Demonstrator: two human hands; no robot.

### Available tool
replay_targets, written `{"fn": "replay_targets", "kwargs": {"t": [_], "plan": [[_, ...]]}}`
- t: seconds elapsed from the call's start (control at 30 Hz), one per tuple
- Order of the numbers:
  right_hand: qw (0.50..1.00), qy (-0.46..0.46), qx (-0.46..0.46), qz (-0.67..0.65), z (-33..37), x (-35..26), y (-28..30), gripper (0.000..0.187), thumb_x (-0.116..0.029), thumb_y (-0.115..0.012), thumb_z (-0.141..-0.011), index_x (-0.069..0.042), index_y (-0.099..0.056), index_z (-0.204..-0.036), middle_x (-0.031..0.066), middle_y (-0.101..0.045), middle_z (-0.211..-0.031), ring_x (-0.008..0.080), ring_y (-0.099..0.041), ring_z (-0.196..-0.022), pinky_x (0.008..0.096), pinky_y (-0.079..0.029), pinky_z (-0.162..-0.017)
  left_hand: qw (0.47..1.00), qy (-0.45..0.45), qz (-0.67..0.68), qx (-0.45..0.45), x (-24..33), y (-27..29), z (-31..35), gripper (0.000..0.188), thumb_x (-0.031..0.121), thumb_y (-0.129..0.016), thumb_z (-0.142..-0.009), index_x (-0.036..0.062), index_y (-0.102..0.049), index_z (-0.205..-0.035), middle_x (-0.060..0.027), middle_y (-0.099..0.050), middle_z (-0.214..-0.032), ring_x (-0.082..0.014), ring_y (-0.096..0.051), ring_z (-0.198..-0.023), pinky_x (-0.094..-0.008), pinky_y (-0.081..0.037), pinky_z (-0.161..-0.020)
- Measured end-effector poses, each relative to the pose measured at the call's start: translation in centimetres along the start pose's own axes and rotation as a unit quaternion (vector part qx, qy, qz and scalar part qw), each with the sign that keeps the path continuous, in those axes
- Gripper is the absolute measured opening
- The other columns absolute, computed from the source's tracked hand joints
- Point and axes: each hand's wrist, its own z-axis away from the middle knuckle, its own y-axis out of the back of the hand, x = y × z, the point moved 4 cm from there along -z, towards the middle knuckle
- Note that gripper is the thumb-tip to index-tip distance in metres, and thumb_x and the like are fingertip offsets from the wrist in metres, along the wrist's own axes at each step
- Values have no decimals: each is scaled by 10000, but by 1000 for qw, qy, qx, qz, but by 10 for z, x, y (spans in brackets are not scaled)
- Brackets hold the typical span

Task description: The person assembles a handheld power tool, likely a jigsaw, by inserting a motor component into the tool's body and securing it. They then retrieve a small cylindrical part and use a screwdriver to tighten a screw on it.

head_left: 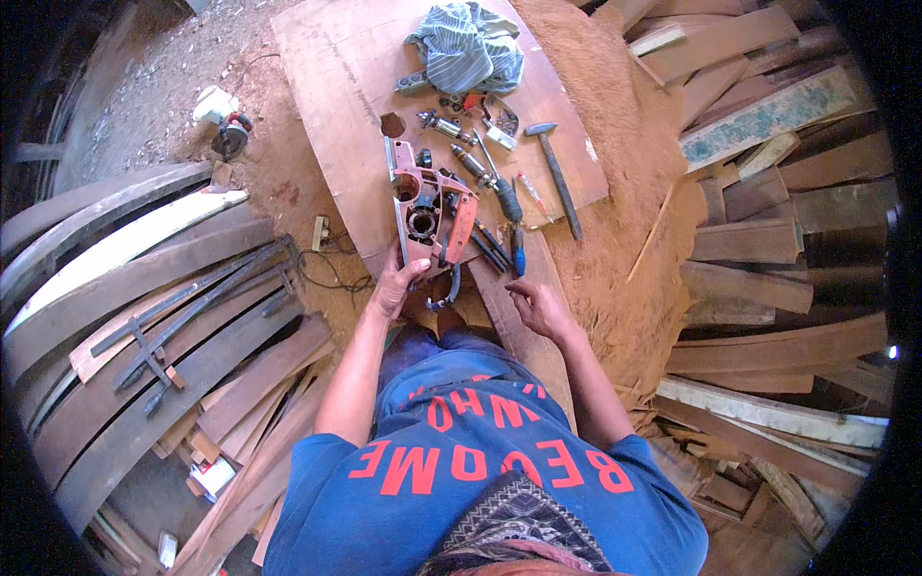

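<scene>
L hand [392, 288]: closed on near end of orange power-tool housing [429, 204]. R hand [541, 309]: fingers part-curled, contents can't tell, nr blue handle end [519, 261]. Hammer [558, 182]: on board [336, 62].

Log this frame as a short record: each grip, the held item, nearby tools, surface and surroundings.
Left grip: holding the pink-red tool housing by its near end
Right grip: fingers curled, near the blue-ended tool; whether it holds something small is unclear
Housing condition: a round opening faces up
Other tool: hammer, lying to the right of the housing
Surface: brown sheet, striped cloth at its far end
Surroundings: sawdust; curved boards left, wood pieces right
</scene>
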Motion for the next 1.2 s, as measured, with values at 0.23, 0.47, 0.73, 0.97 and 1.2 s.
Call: {"fn": "replay_targets", "kwargs": {"t": [0.23,0.47,0.73,0.97,1.2], "plan": [[999,-19,-12,-23,-8,1,12,326,-67,-619,-959,-42,-771,-1245,257,-767,-1187,438,-733,-1141,501,-578,-984,995,51,26,87,-8,1,21,1026,383,-843,-901,121,-273,-1713,-133,-533,-1584,-286,-534,-1448,-484,-447,-1193],[999,21,17,-46,-9,1,21,276,-20,-625,-933,-33,-790,-1153,244,-776,-1130,432,-739,-1097,485,-584,-969,981,38,29,188,-18,15,41,1086,473,-820,-934,145,-185,-1752,-118,-529,-1549,-276,-522,-1414,-519,-399,-1193],[991,105,76,-20,9,-53,39,206,-26,-675,-907,-34,-799,-1070,206,-756,-1019,411,-735,-1014,481,-589,-935,907,-207,-110,350,12,31,94,400,33,-679,-1050,15,-610,-1444,-70,-753,-1170,-138,-682,-1099,-299,-520,-1037],[968,252,3,4,34,-138,1,261,-52,-748,-837,-45,-767,-1096,159,-701,-1026,390,-685,-1019,501,-581,-901,933,-169,-233,216,54,-57,175,353,44,-691,-1025,41,-678,-1377,-58,-746,-1178,-154,-677,-1102,-329,-538,-1008],[926,368,-73,-21,96,-210,-73,329,-74,-772,-829,-34,-757,-1155,153,-682,-972,392,-682,-985,504,-575,-847,950,-178,-110,231,6,-66,278,329,42,-700,-1035,25,-687,-1363,-61,-746,-1161,-133,-700,-1085,-311,-568,-978]]}}
